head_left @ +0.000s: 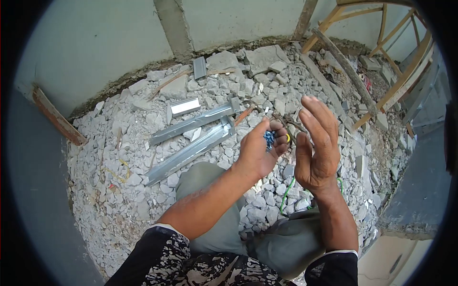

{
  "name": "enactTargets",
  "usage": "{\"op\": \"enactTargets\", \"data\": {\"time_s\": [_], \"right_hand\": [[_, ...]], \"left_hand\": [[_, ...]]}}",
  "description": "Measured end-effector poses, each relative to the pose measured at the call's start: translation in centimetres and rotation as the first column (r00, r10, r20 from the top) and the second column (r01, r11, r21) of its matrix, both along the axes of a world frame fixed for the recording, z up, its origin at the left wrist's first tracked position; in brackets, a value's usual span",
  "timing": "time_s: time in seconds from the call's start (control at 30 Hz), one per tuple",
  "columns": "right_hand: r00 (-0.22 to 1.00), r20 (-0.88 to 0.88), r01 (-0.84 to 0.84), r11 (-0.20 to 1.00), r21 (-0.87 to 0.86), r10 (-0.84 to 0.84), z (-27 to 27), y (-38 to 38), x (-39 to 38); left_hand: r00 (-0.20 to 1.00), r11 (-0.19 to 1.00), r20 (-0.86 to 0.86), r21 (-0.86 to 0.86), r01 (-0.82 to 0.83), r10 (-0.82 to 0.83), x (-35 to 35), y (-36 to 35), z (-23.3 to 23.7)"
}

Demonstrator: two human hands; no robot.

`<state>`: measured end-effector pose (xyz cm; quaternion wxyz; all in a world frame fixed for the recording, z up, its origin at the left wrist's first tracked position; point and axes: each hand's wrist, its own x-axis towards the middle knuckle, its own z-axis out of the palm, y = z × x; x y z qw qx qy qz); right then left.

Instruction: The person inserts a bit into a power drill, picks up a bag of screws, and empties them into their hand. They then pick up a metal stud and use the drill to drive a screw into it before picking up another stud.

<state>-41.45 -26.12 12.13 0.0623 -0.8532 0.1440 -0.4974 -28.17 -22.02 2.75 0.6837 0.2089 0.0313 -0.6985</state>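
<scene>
My left hand [255, 151] is cupped, its fingers curled round a small heap of bluish metal screws [269, 138] in the palm. Just right of it, my right hand [318, 148] is raised with fingers stretched out and holds nothing. A bit of something yellow [288, 138] shows at the left fingertips, mostly hidden. On the rubble left of my hands lie two long galvanized metal channels, the upper one [191, 123] and the lower one [188, 156], roughly side by side. An orange-brown strip [244, 116] lies near their right ends.
Broken concrete rubble [109, 157] covers the ground. Short metal offcuts, one shiny [185, 107] and one grey [199, 68], lie farther back. A green cord [285, 196] runs below my hands. A wooden frame [400, 86] stands at right, a pale wall [109, 43] behind.
</scene>
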Motion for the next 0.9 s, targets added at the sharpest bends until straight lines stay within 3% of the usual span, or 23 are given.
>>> {"op": "enactTargets", "data": {"time_s": [0.07, 0.17, 0.27, 0.4, 0.53, 0.63, 0.7, 0.77, 0.8, 0.87, 0.9], "right_hand": [[0.989, 0.042, 0.145, 0.989, 0.008, -0.145, 1.1, -1.5, -2.6], [0.927, 0.193, 0.291, 0.94, 0.177, -0.323, 0.8, -4.7, -8.7], [0.851, 0.249, 0.254, 0.779, 0.574, -0.462, 0.6, -5.5, -15.4], [0.811, 0.14, 0.244, 0.546, 0.801, -0.569, -3.3, -4.4, -21.4], [0.92, -0.001, 0.196, 0.459, 0.866, -0.391, -3.7, -1.6, -21.9], [0.943, -0.277, 0.332, 0.518, 0.788, -0.184, -2.5, 0.7, -20.1], [0.878, -0.473, 0.34, 0.603, 0.722, 0.071, -1.0, 2.5, -18.7], [0.81, -0.516, 0.267, 0.608, 0.748, 0.279, -2.6, 3.5, -17.9], [0.724, -0.588, 0.333, 0.562, 0.757, 0.362, -3.7, 3.8, -17.7], [0.567, -0.722, 0.45, 0.585, 0.675, 0.397, -6.4, 3.6, -18.9], [0.495, -0.8, 0.497, 0.645, 0.58, 0.338, -7.6, 3.3, -19.7]], "left_hand": [[0.998, 0.994, 0.065, 0.104, -0.014, 0.007, 1.2, -0.3, 0.7], [1.0, 1.0, -0.009, -0.023, 0.018, -0.018, 3.0, -0.6, 0.2], [0.999, 0.999, 0.005, -0.025, 0.036, -0.036, 3.2, -0.3, 0.9], [0.996, 0.997, 0.046, -0.019, 0.081, -0.08, 2.5, -0.2, 2.0], [0.983, 0.982, 0.057, -0.068, 0.177, -0.173, 1.3, -0.5, 2.2], [0.978, 0.98, 0.098, -0.045, 0.191, -0.186, 0.1, -0.5, 2.5], [0.974, 0.982, 0.128, -0.016, 0.191, -0.187, -0.5, -0.8, 2.7], [0.968, 0.98, 0.156, 0.046, 0.193, -0.198, -0.7, -1.1, 2.3], [0.964, 0.977, 0.169, 0.08, 0.197, -0.208, -0.8, -1.3, 2.0], [0.949, 0.967, 0.211, 0.152, 0.204, -0.234, -0.4, -2.0, 0.6], [0.94, 0.957, 0.227, 0.197, 0.211, -0.254, -0.3, -2.3, -0.1]]}}
